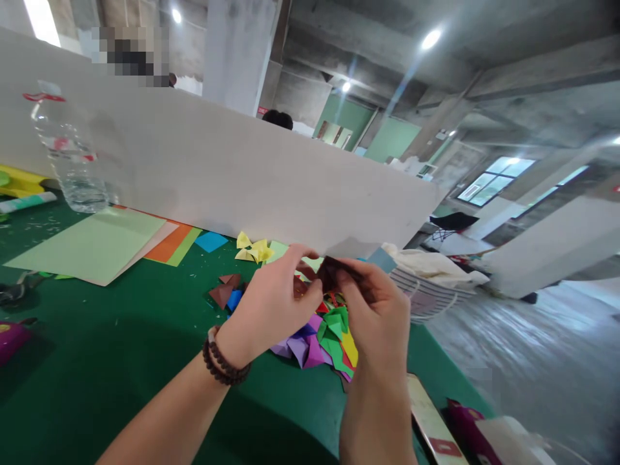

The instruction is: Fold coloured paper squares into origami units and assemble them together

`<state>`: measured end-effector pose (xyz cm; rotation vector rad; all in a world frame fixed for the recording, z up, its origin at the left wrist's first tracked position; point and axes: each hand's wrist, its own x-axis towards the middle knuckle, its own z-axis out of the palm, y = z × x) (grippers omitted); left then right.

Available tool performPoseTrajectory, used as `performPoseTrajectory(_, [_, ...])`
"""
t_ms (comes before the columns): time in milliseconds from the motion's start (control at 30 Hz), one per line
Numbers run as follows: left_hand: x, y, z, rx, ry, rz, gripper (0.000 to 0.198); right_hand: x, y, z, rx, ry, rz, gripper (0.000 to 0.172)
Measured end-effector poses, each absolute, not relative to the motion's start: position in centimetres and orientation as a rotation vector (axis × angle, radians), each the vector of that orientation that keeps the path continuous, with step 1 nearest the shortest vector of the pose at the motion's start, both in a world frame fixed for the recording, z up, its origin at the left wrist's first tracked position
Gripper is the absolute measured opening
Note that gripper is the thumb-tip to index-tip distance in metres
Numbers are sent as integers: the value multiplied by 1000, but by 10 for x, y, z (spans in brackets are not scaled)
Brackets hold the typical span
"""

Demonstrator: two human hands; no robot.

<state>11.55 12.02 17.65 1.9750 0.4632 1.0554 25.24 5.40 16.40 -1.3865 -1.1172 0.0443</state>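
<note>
A small dark brown folded paper piece (330,274) is held up over the table between my two hands. My right hand (375,303) pinches it between thumb and fingers. My left hand (278,294), with beaded bracelets on the wrist, is closed at its left edge, though its fingertips partly hide the contact. Below lies a pile of folded paper pieces (310,345) in purple, green, red and yellow, partly covered by my hands. Brown folded pieces (227,290) and a blue one (234,300) lie left of my left hand.
Yellow folded pieces (254,248) and coloured paper sheets (92,248) lie along a white partition (271,174). A water bottle (72,158) stands at the back left, scissors (19,290) at the left edge. A striped fabric basket (426,290) and a phone (436,420) are on the right.
</note>
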Motion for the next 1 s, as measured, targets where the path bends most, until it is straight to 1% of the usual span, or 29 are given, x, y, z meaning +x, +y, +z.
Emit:
performPoseTrajectory(100, [118,121,175,2084,488,1156,30,249,54,165,-1352,-1096,140,11])
performPoseTrajectory(233, [118,123,175,2131,497,1281,31,246,56,165,-1273,-1142,275,13])
performPoseTrajectory(300, [117,123,176,2052,449,1241,31,248,57,163,-1201,-1136,287,11])
performPoseTrajectory(400, [117,121,177,1836,319,1079,30,253,59,160,-1100,-1115,308,6])
performPoseTrajectory(500, [118,121,176,1679,263,1010,29,256,59,159,-1133,-1137,273,5])
performPoseTrajectory(600, [120,123,174,1659,311,1070,28,254,58,161,-1220,-1177,226,8])
performPoseTrajectory(700, [121,124,173,1666,346,1112,22,251,58,165,-1265,-1163,231,17])
performPoseTrajectory(767, [121,126,174,1680,373,1118,22,249,59,165,-1263,-1131,254,22])
performPoseTrajectory(1000, [118,125,177,1962,452,1281,30,245,58,165,-1278,-1140,356,21])
